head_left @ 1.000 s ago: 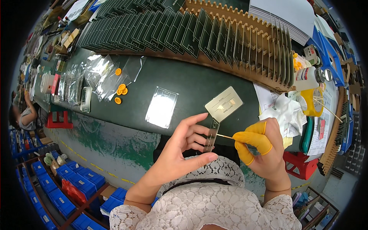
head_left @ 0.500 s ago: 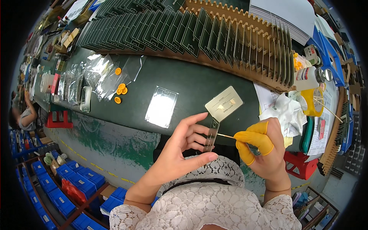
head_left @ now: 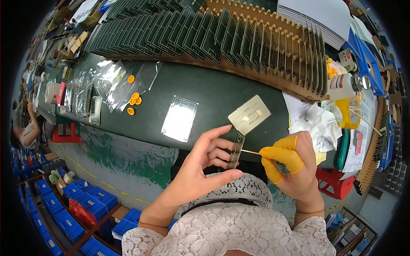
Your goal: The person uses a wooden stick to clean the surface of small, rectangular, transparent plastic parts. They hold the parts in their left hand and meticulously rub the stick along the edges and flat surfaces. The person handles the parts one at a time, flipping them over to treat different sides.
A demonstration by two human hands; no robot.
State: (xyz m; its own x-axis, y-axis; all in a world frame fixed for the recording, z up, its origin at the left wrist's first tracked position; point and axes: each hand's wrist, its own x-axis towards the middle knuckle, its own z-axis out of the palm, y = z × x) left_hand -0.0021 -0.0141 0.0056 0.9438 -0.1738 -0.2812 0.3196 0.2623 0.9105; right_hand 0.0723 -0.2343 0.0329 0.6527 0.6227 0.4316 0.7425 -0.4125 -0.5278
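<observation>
My left hand (head_left: 197,167) holds a thin see-through panel (head_left: 236,150) upright and nearly edge-on, between its thumb and fingers. Yellow finger cots cover several fingertips of my right hand (head_left: 294,168), which pinches a thin wooden stick (head_left: 251,152). The stick's far tip meets the panel's face; whether it has a cotton end cannot be seen. Just beyond the panel lies a cream card (head_left: 250,115) with torn flakes on its surface. A shiny rectangular panel (head_left: 180,118) with dark edge lines rests flat on the green table (head_left: 213,91), left of the card.
Dark panels (head_left: 183,36) stand in notched cardboard racks (head_left: 273,83) along the back. Left are rolled orange finger cots (head_left: 136,99) and clear bags (head_left: 113,83). Right are a white bottle (head_left: 341,86), crumpled white cloth (head_left: 316,128) and yellow tape roll (head_left: 348,113). A person (head_left: 30,130) sits far left.
My right hand and the stick have shifted very slightly left along the panel's side. My left hand and the panel look unmoved.
</observation>
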